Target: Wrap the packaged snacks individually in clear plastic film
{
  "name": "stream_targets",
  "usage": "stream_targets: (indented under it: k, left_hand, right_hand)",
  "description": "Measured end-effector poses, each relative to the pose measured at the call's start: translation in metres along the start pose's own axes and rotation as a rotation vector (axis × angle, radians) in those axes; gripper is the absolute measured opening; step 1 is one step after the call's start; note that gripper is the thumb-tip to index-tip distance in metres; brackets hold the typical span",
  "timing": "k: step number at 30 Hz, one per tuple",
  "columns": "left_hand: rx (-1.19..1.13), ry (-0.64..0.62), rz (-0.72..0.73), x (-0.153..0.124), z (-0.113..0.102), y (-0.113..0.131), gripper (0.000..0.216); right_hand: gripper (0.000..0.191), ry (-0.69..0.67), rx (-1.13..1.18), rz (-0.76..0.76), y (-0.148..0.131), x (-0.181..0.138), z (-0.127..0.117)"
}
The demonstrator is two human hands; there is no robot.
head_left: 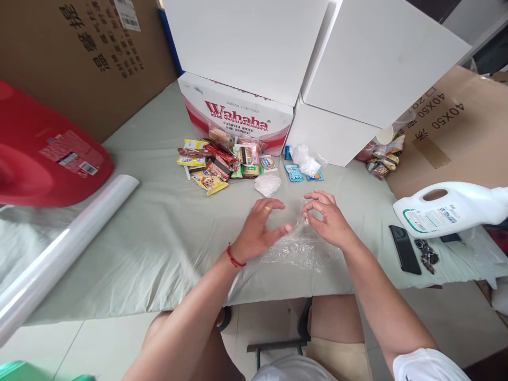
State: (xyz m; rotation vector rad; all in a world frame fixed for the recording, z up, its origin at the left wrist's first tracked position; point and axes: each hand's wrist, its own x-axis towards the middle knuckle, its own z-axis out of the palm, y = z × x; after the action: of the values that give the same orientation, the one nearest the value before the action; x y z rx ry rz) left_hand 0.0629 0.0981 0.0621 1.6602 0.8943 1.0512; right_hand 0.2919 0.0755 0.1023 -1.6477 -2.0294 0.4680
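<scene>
A clear plastic bag (304, 253) lies crumpled on the green cloth, its upper end raised. My right hand (326, 218) pinches that raised end between thumb and fingers. Just left of the bag is my left hand (262, 226), its thumb and fingers apart, with nothing visible in it. The left thumb tip is close to the bag; whether it touches I cannot tell. Beyond my hands sit a pile of wrapped snacks (216, 164), a white crumpled packet (267, 185), and a bunched white plastic bag (306, 160) on small blue packets (294, 173).
White boxes (246, 42) and a Wahaha carton (238, 114) stand at the back. A red jug (47, 153) and a plastic roll (75, 246) are on the left. At right lie a white detergent bottle (448, 209), a phone (405, 250), keys (427, 256) and more snacks (383, 157).
</scene>
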Motion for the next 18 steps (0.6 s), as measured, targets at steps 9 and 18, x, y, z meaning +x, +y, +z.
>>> stream_targets:
  k: [9, 18]
  left_hand:
    - [0.094, 0.188, -0.24, -0.001, 0.044, -0.024, 0.023]
    - [-0.073, 0.142, -0.36, 0.005, 0.031, -0.033, 0.034]
  right_hand:
    - [0.051, 0.029, 0.071, 0.086, -0.006, 0.026, 0.014]
    - [0.058, 0.008, 0.546, 0.398, 0.058, 0.03, 0.026]
